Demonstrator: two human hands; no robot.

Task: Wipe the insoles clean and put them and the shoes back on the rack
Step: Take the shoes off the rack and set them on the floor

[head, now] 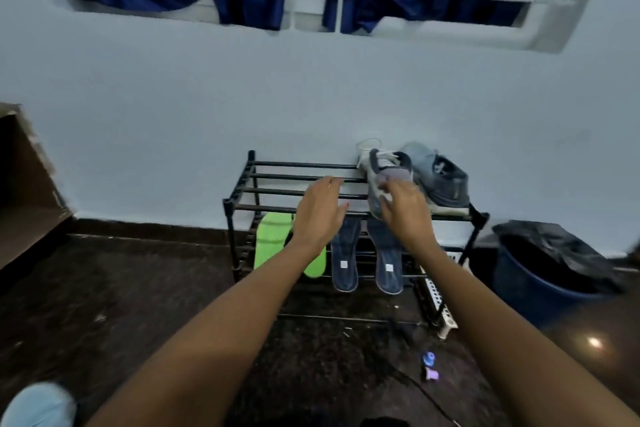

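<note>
Shoe [386, 177] overlaps rack [277, 191] front edge, right hand [403, 208] holding.

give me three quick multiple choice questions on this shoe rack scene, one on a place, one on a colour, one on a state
1. Where on the rack do the shoes sit?
A. bottom shelf
B. middle shelf, left end
C. top shelf, right end

2. What colour is the cloth lying on the rack?
A. green
B. red
C. white

3. What is the right hand doing?
A. hanging idle
B. gripping the nearer shoe
C. pressing on the cloth

Answers:
1 C, both shoes rest on the top bars at the right end.
2 A, the cloth is bright green against the black bars.
3 B, its fingers curl round that shoe's side.
</note>
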